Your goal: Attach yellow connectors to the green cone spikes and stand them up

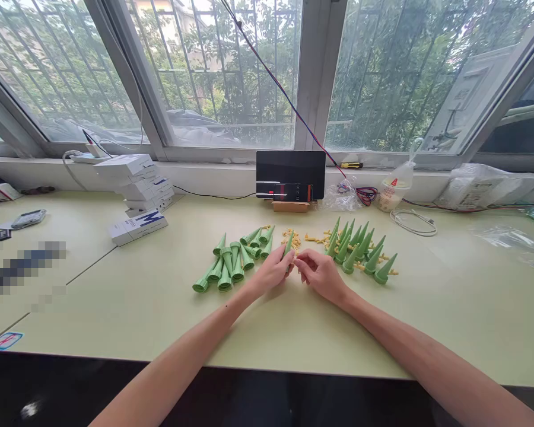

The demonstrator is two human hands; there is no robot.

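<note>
Left hand (273, 268) grips green cone (289, 243), right hand (319, 271) just beside that cone, its grip unclear, yellow pieces (296, 238) behind it

Small indoor workroom by the look of it, can't tell if home or office. Long pale yellow-green surface (267, 344) under grey-framed glass windows (231, 77). Many green plastic cones (237, 270), small yellow plastic pieces (296, 239) and stacked white cardboard boxes (139, 188) say bench work.

Left forearm (191, 359) bare, angled in from lower left, right forearm (409, 338) bare, from lower right, left hand (270, 270) and right hand (320, 274) close together near frame centre, fingers (302, 265) bent.
</note>
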